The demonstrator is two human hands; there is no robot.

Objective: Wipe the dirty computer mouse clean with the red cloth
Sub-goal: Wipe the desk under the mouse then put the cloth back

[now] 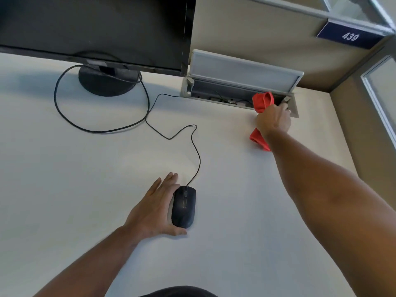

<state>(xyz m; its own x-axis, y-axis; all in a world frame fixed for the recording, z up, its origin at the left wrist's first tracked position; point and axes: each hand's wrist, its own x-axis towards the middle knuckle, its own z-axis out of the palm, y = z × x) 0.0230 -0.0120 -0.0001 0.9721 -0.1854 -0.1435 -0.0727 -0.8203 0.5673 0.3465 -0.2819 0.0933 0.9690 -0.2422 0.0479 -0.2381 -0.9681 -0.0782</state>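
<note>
In the head view, the main risk I judge is at the far side of the desk. The right hand is clenched around the crumpled red cloth, and it is just at the edge of the open grey cable box set into the white desk. One end of the cloth stands up above the fist in front of the opening, the other end hangs out below the wrist. If the hand pulls back carelessly, the upper end could catch on the thin wires inside the box or on the raised lid; whether it touches them now I cannot tell.

A second risk is the thin black mouse cable, which runs in loose loops from the mouse toward the box and passes near the round black monitor stand. Hard rubbing could drag the mouse and pull this cable tight.

The flat black computer mouse lies on the desk near the person, well apart from the cloth. The left hand rests beside it on its left, with the fingers stretched out and released along the mouse's side, and the thumb curled at its rear end. It is a loose bracing, not a real grip, so the mouse could slide to the right when the wiping begins. The wiping is not yet started, I think.
</note>
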